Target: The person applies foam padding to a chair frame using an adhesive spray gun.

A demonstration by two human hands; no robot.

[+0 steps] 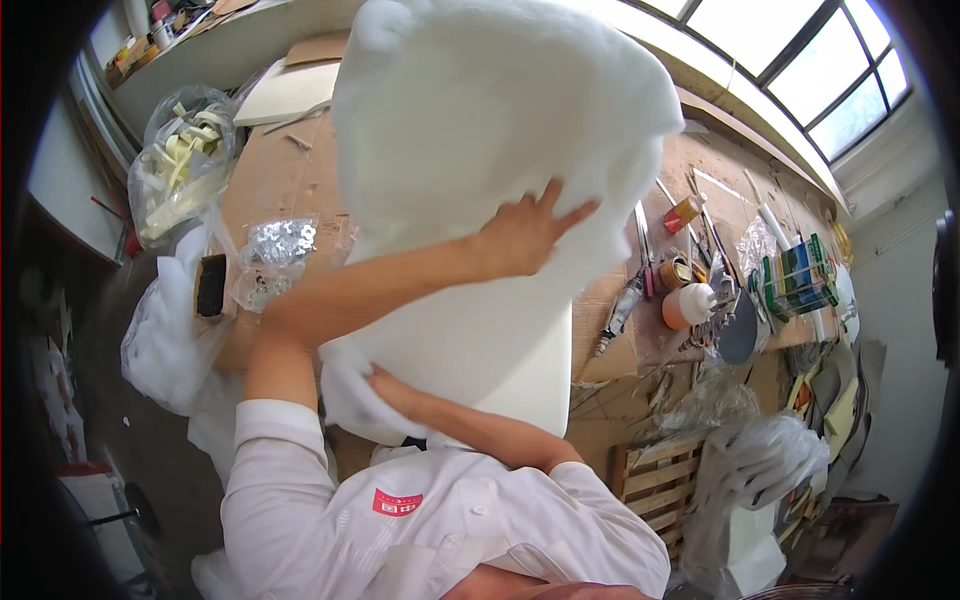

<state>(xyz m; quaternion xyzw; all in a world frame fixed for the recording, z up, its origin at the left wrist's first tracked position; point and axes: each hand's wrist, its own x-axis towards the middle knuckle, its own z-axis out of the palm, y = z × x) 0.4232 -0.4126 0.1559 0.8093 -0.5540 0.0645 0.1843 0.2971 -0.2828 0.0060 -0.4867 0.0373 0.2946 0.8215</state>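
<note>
A large sheet of fluffy white wadding (pixel 450 130) covers the upper part of a smooth white foam pad or cushion (pixel 510 365), whose bare surface shows nearest me. Across the wadding stretches my left arm, and my left hand (pixel 522 235) lies on it with fingers spread, holding nothing. My right forearm crosses low over the pad toward the left. At the pad's near left corner, my right hand (pixel 392 392) is at a bunched flap of wadding; its fingers are mostly hidden, so their grip cannot be made out.
Cardboard covers the workbench (pixel 285 185). On the right are an air tool (pixel 622 312), a squeeze bottle (pixel 688 305), scissors and a green rack (pixel 795 278). Bags of foam scraps (pixel 182 165) and wadding stand left, near a black-faced brush or block (pixel 211 286).
</note>
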